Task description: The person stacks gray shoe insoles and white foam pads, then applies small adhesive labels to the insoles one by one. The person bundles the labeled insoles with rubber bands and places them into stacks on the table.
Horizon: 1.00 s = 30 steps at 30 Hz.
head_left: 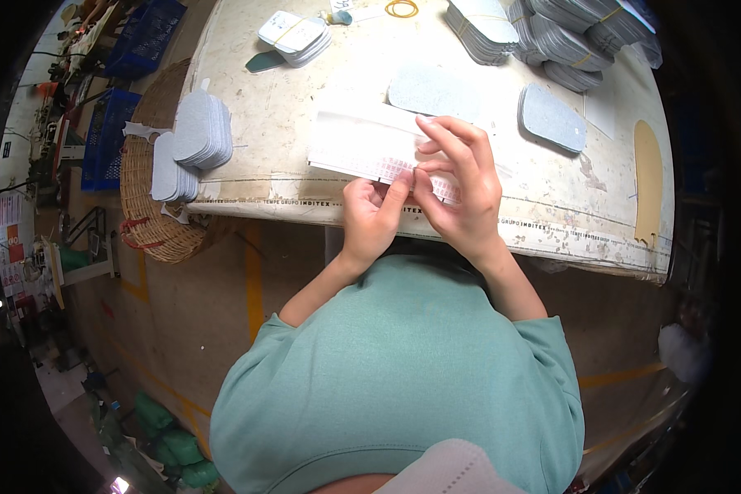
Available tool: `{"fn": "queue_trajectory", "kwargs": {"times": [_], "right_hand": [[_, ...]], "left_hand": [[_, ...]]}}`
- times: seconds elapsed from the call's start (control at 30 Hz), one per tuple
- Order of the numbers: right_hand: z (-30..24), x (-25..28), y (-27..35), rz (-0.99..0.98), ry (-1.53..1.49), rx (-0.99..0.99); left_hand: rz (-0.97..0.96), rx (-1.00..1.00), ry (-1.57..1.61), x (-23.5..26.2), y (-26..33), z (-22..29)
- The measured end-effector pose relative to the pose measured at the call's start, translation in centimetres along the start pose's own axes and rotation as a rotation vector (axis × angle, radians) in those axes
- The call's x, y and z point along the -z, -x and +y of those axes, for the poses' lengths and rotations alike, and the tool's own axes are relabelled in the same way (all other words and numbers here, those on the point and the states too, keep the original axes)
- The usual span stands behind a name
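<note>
At the near edge of the table, both hands meet over a white sheet (350,138) with rows of small red-printed stickers along its near part. My left hand (370,218) is closed on the sheet's near edge, the thumb lying on top. My right hand (467,185) has thumb and index finger pinched together at the stickers, its other fingers lifted and curved. Anything tiny between those fingertips is too small to make out. Just beyond the right hand lies a grey rounded pad (436,90), partly covered by the sheet.
Stacked grey pads stand at the left edge (202,128), the back right (482,33) and the right (552,117). A banded stack (295,37) and yellow rubber bands (401,8) lie at the back. A wicker basket (152,235) and blue crates (109,136) are left of the table.
</note>
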State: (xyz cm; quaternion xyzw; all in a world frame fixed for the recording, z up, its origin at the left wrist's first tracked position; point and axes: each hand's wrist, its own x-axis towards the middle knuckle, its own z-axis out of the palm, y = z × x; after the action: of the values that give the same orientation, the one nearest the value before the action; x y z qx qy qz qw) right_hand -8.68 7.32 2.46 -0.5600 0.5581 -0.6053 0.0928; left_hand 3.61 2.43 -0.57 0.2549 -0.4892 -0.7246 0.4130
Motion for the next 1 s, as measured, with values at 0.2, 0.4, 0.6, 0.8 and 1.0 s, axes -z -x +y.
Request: {"fn": "queue_trajectory", "kwargs": {"times": [0.2,0.4,0.6,0.8,1.0], "right_hand": [[0.4,2.1,-0.7,0.057,-0.284,-0.261],[1.5,8.4,-3.2,-0.07,-0.042,-0.335],[2.3,11.0,-6.5,-0.26,0.374,-0.214],[5.9,8.7,-8.9,-0.336,0.516,-0.041],[6.6,6.7,-6.7,-0.248,0.619,0.082]], "left_hand": [[-0.15,0.477,0.038,0.5,0.7,2.2],[-0.748,0.471,-0.396,1.3,0.3,6.7],[-0.541,-0.474,-1.028,1.5,-7.0,8.0],[-0.851,-0.696,-1.144,-1.0,-15.8,5.1],[-0.839,-0.665,-1.241,-0.8,-16.8,3.4]]}}
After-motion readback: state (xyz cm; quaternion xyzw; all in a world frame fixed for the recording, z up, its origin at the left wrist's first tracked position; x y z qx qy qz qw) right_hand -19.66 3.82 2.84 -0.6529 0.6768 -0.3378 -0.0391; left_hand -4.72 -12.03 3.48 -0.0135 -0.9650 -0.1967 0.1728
